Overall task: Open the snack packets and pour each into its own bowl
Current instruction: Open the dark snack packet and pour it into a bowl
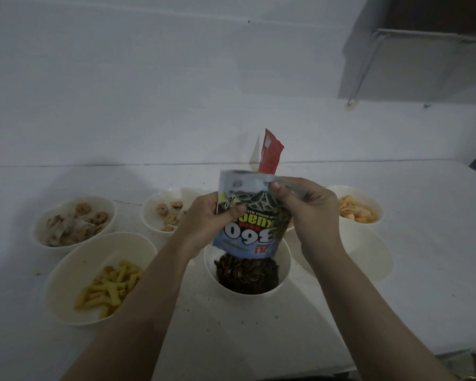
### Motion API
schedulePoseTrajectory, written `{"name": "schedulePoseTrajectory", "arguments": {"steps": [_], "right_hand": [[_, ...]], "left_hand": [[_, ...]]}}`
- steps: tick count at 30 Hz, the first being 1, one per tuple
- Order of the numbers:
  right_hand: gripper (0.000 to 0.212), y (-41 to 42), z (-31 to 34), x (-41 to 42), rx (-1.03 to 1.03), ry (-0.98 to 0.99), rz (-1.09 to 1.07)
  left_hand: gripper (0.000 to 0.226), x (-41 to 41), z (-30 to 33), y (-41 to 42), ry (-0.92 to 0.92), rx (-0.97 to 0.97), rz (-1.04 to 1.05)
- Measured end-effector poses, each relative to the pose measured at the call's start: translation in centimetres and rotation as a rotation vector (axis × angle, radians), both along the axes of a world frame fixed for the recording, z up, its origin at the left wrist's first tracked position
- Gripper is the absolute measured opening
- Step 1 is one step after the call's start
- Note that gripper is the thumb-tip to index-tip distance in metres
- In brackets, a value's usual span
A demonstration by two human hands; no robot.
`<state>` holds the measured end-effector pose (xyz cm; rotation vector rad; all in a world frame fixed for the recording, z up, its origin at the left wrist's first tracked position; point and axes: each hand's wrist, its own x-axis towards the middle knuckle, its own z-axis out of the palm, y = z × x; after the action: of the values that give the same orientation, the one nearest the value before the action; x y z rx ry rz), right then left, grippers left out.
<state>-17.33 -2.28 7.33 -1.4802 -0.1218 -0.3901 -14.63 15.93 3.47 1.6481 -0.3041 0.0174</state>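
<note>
1. The left hand [208,218] and right hand [304,207] each have their grip clamped on a pale blue printed foil seed packet [252,215], held upside down, mouth down.
2. The packet's mouth hangs just above a white round bowl [285,266] at the middle of the white table [423,229]; dark striped seeds [246,276] fill it.
3. To the left, a white bowl of yellow stick snacks [105,279].
4. Further back sit two white bowls of brown ring snacks [74,220] [168,211], and on the right a white bowl of orange crisps [353,209].
5. A red foil packet [271,155] stands upright behind the hands.
</note>
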Motion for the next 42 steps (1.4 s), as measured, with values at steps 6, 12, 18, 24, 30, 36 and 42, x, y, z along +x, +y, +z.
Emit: {"name": "schedulePoseTrajectory", "arguments": {"steps": [6,12,18,24,30,36,42], "right_hand": [[0.008,0.1,0.8,-0.1,0.028,-0.026,-0.002],[0.01,-0.2,1.1,-0.1,0.049,-0.052,-0.014],[0.011,-0.6,1.4,0.0,0.098,-0.063,-0.045],[0.011,-0.6,0.8,0.1,0.045,-0.058,-0.024],[0.014,0.1,-0.8,-0.2,-0.067,-0.004,0.044],[0.017,0.1,-1.8,0.2,-0.197,0.22,0.196],[0.02,0.2,-3.9,1.4,-0.599,0.386,0.17]], "left_hand": [[0.024,0.1,-1.2,0.8,0.05,0.083,-0.008],[0.013,0.2,-2.1,1.2,0.031,0.217,-0.045],[0.026,0.3,-2.4,1.6,0.019,0.176,-0.071],[0.028,-0.1,-0.9,0.8,0.001,0.105,-0.112],[0.014,0.1,3.5,-1.1,-0.266,-0.157,0.125],[0.017,0.5,2.5,-1.5,-0.204,-0.294,0.18],[0.017,0.9,3.2,-0.8,-0.153,-0.413,0.167]]}}
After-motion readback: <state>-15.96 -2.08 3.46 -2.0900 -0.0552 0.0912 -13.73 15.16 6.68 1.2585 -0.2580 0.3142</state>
